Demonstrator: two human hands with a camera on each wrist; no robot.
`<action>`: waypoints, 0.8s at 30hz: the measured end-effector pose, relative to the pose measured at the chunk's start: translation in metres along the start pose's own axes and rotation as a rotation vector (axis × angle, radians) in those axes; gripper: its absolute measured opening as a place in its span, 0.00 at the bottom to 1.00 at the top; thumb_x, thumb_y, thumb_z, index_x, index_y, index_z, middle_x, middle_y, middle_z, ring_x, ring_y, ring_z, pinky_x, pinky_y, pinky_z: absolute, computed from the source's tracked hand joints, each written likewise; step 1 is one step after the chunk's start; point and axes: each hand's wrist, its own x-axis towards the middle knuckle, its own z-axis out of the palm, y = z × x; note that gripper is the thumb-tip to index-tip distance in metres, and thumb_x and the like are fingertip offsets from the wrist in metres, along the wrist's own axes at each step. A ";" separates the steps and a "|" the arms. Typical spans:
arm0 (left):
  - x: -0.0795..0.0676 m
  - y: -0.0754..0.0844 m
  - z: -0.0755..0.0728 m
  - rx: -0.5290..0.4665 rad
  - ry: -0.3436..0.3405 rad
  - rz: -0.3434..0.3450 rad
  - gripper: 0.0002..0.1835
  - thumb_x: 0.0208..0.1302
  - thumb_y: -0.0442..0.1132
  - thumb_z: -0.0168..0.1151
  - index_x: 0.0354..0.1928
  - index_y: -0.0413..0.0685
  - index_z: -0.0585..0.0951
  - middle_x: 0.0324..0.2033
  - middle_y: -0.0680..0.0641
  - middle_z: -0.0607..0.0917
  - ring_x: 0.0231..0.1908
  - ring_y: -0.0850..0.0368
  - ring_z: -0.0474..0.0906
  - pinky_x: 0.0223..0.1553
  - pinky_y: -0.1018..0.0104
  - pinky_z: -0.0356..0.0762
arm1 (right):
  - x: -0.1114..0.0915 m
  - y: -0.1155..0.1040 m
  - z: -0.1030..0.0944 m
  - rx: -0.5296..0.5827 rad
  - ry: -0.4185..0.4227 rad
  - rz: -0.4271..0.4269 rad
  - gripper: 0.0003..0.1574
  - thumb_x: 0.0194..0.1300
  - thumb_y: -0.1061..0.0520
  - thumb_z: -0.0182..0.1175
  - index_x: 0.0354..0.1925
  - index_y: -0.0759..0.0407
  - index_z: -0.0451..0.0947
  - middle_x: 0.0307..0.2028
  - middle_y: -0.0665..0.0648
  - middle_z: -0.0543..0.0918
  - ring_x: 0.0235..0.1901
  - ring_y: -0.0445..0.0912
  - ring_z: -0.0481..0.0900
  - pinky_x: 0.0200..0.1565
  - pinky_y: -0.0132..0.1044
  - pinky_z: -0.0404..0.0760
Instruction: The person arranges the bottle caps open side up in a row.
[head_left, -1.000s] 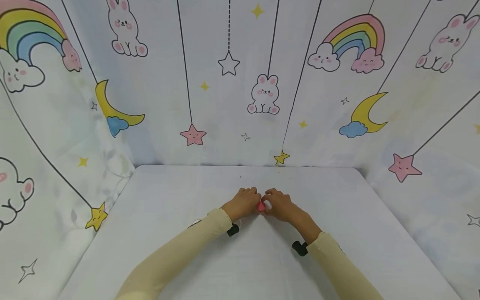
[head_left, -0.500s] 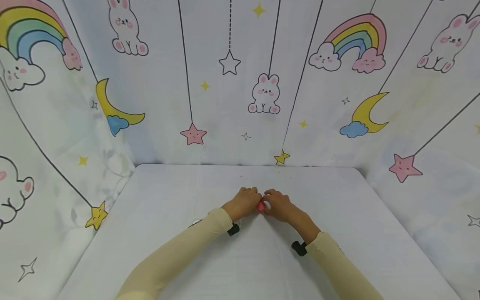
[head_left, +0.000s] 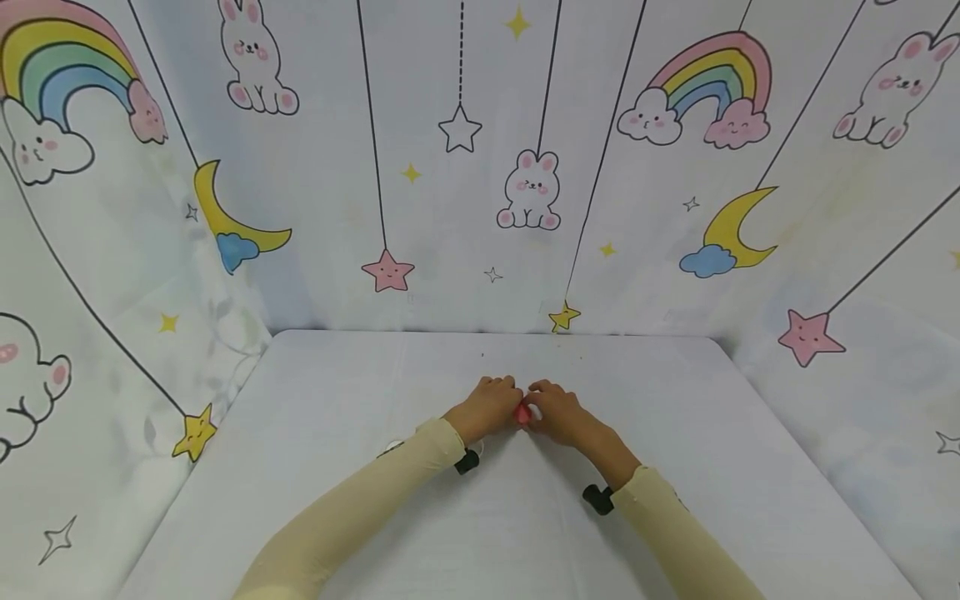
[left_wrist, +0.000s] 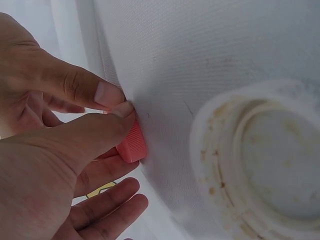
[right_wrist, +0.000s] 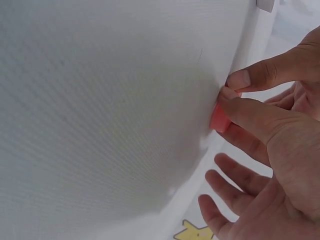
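Note:
A small red bottle cap (head_left: 522, 412) with a ribbed side stands on the white table between the two hands. My left hand (head_left: 487, 407) pinches it from the left, and in the left wrist view the thumb (left_wrist: 117, 117) lies over its top with a finger behind. From the right side my right hand (head_left: 558, 412) pinches the same cap, thumb against forefinger. Both thumb tips meet at the cap, hiding much of its top. In the right wrist view the other fingers (right_wrist: 240, 175) of the right hand spread away from the cap (right_wrist: 220, 119).
A white table (head_left: 420, 533) stretches out on all sides, with a cartoon-printed cloth wall (head_left: 322, 192) behind and at both sides. Close to the left wrist camera is a blurred round white thing (left_wrist: 225, 165) with brown stains. Dark wrist cameras (head_left: 467, 460) hang at the sleeves.
Both hands keep their hold on the cap in nearly the same place. Only a very slight shift of the whole head view shows.

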 end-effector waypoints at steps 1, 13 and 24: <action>0.000 0.000 0.000 -0.004 0.000 -0.001 0.17 0.69 0.51 0.73 0.52 0.50 0.86 0.45 0.49 0.83 0.48 0.53 0.82 0.59 0.53 0.77 | 0.000 0.000 0.000 0.000 0.000 0.000 0.20 0.68 0.53 0.73 0.56 0.58 0.86 0.65 0.65 0.79 0.65 0.63 0.76 0.60 0.70 0.74; -0.008 -0.003 -0.006 -0.064 -0.021 -0.012 0.19 0.69 0.52 0.72 0.54 0.48 0.85 0.47 0.47 0.83 0.50 0.52 0.81 0.61 0.51 0.77 | -0.001 -0.003 -0.002 -0.014 0.008 -0.022 0.17 0.68 0.52 0.73 0.51 0.59 0.87 0.67 0.65 0.78 0.68 0.63 0.75 0.61 0.72 0.73; -0.011 -0.018 -0.005 -0.210 -0.095 -0.041 0.17 0.69 0.50 0.73 0.51 0.47 0.85 0.44 0.49 0.82 0.45 0.53 0.81 0.54 0.54 0.80 | -0.008 -0.010 -0.012 0.038 0.028 -0.046 0.16 0.73 0.48 0.66 0.41 0.60 0.90 0.68 0.66 0.77 0.69 0.63 0.73 0.60 0.71 0.72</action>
